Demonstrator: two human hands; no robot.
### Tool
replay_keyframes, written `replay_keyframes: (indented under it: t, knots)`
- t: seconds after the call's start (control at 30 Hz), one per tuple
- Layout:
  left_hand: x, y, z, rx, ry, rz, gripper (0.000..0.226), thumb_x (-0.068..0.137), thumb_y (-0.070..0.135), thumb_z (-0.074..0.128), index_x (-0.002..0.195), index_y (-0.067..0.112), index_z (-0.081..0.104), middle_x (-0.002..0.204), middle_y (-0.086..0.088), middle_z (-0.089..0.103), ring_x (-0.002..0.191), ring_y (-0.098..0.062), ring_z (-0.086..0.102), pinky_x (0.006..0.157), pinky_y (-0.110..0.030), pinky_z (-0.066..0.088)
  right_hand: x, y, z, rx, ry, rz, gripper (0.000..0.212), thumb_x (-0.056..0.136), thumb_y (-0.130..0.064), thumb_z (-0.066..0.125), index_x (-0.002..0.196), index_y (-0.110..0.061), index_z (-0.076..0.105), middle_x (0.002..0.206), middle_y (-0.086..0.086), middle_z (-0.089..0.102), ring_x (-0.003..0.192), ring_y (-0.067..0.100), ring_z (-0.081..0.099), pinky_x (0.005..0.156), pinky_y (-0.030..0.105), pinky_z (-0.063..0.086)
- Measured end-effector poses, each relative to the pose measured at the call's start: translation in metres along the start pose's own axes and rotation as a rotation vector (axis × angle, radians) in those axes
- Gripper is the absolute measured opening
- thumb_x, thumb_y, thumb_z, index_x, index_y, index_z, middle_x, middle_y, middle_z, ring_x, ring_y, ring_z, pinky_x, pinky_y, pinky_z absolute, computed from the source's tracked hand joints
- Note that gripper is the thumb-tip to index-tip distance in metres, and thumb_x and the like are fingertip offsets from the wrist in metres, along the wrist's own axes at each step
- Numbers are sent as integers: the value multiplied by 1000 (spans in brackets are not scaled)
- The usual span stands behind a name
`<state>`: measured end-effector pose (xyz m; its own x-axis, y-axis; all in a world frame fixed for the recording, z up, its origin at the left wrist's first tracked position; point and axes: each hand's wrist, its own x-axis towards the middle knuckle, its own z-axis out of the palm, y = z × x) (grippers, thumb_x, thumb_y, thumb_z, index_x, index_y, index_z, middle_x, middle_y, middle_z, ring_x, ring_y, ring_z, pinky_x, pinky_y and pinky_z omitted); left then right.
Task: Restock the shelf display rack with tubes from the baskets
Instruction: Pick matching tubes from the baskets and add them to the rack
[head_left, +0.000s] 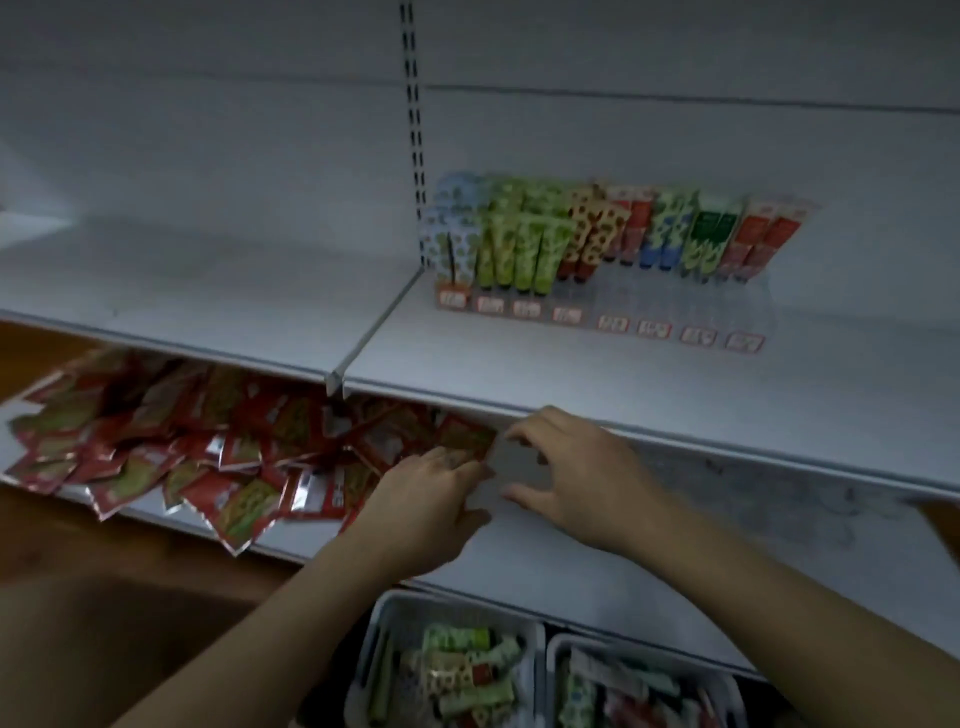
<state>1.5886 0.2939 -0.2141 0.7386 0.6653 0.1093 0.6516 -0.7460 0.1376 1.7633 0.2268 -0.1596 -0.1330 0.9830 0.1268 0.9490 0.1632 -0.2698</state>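
Sachets: a loose heap of red and green sachets (156, 457) lies on the left part of the lower shelf (675, 561).
Left hand: the left hand (426, 499) rests on the lower shelf at the heap's right edge, with fingers stretched toward the other hand and thumb below them; blur hides whether it holds anything.
Left basket: a white basket (384, 613) below the shelf holds a jumble of patterned tubes (467, 670).
Right hand: the right hand (576, 467) sits near the left one, fingers curled and thumb apart; a pale blurred patch lies between the 2 hands, and I cannot tell what it is or whether it is pinched.
Display rack: the clear display rack (675, 306) stands on the upper shelf (571, 374), well above the hands, with upright rack tubes (519, 244) in rows and 8 price labels (613, 323) along its front.
Right basket: a second basket (561, 649), just beside the first, also holds tubes.
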Motion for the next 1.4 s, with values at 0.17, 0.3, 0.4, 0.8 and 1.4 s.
replay_keyframes:
  t: [0.17,0.3,0.4,0.8,1.4]
  knots:
    - [-28,-10,62,-50,-296,-153,52,91,45,55,138,25,45,139,-1,48,125,-22,46,98,-35,41,-24,6,80,-34,-452,124,62,89,-43,62,140,-17,40,138,4,42,122,23,45,100,34,41]
    - [-33,-18,103,5,-481,-156,46,89,40,57,130,21,50,129,-5,55,118,-27,50,94,-40,45,-31,21,136,-119,-659,166,59,87,-39,64,137,-15,43,129,9,49,111,29,52,91,40,48]
    - [-34,-24,127,75,-574,-158,37,87,35,58,119,17,54,120,-7,58,111,-27,53,88,-41,46,-33,25,172,-48,-725,236,50,84,-37,68,126,-14,52,117,9,55,103,27,55,83,36,49]
    - [-63,-32,239,-21,-868,-372,44,89,23,55,130,13,44,128,-11,53,115,-30,53,86,-43,48,-45,33,283,73,-849,206,32,90,-10,53,122,-11,54,112,14,56,91,29,55,72,36,47]
    - [-69,-41,302,32,-879,-408,49,96,26,44,140,9,31,137,-13,41,126,-32,41,98,-42,39,-43,43,346,-52,-889,220,39,85,-9,61,124,-9,56,134,17,44,123,33,43,104,43,34]
